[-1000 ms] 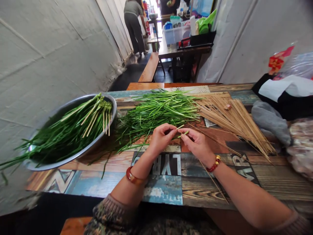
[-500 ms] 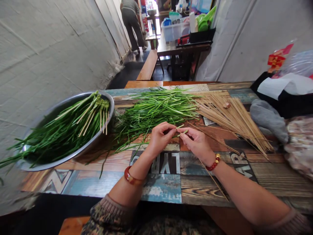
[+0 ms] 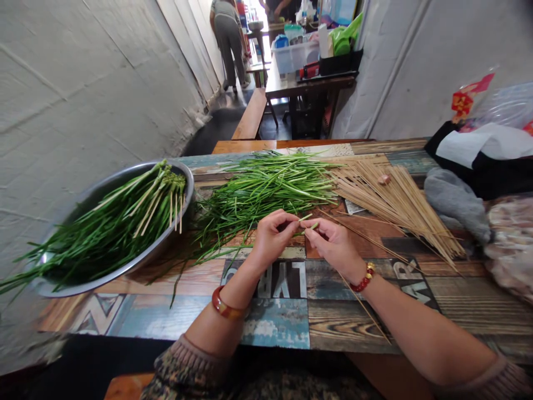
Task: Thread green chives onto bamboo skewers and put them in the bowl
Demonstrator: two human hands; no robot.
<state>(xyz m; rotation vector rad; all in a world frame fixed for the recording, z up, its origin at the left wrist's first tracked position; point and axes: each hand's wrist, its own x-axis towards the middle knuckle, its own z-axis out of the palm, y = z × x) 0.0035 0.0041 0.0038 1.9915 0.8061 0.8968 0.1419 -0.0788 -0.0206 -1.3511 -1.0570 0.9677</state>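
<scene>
My left hand [image 3: 272, 233] pinches a few garlic chives, their pale cut ends [image 3: 306, 217] sticking out past the fingertips. Close against it, my right hand [image 3: 335, 241] is closed on a thin bamboo skewer [image 3: 364, 306], which slants down under the wrist towards the table's near edge. The fingertips of both hands meet at the chive ends, and the skewer's tip is hard to make out there. Just behind my hands lies a loose pile of garlic chives [image 3: 270, 189]. To its right, many bamboo skewers [image 3: 395, 194] are fanned out.
At the left, a metal basin [image 3: 192, 186] holds skewered chives [image 3: 112, 233]. A grey cloth [image 3: 453, 203] and a filled plastic bag [image 3: 510, 244] are at the right. Beyond the patterned table [image 3: 275, 322] stand a bench [image 3: 252, 114], another table with a plastic box [image 3: 293, 57], and a person [image 3: 229, 41].
My hands stay nearly in place, with the fingertips shifting slightly at the chive ends. The person in the background has moved a little, and the view has tilted slightly.
</scene>
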